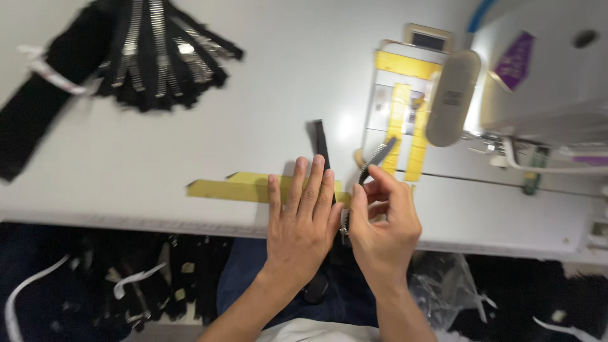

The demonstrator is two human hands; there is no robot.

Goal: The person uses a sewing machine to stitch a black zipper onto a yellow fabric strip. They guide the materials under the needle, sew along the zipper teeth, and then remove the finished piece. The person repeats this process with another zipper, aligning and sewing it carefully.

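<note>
L hand flat, fingers spread & straight, palm down on table edge, pressing on black zipper tape where it crosses yellow strip. Not gripping anything, just holding it flat.

Far left first: black bundle running off frame edge w/ white band around it. Next to it, top left, fan of black zippers w/ silver teeth, spread out on table, well apart from hands. Below table on left: dark scraps & white strips on floor, blurry.

Yellow strip lies flat along front of table, L end free, R end goes under L hand fingers. Zipper tape comes out past L fingertips, pointing away from person twd back of table.

R hand just beside L, touching at thumb side. Closed in pinch: thumb + index holding 2nd zipper piece w/ metal teeth, which rises up-right from fingers twd machine bed. Other fingers curled in. Small metal bit at base of R thumb near table edge, prob. slider, too small to tell.

Right of hands: plate w/ yellow tape marks, small screen behind it. Sewing machine white, takes up top right, purple label on head, blue cable above. Needle area blurry. Clear plastic bag under table on right; person's blue trousers below hands.
</note>
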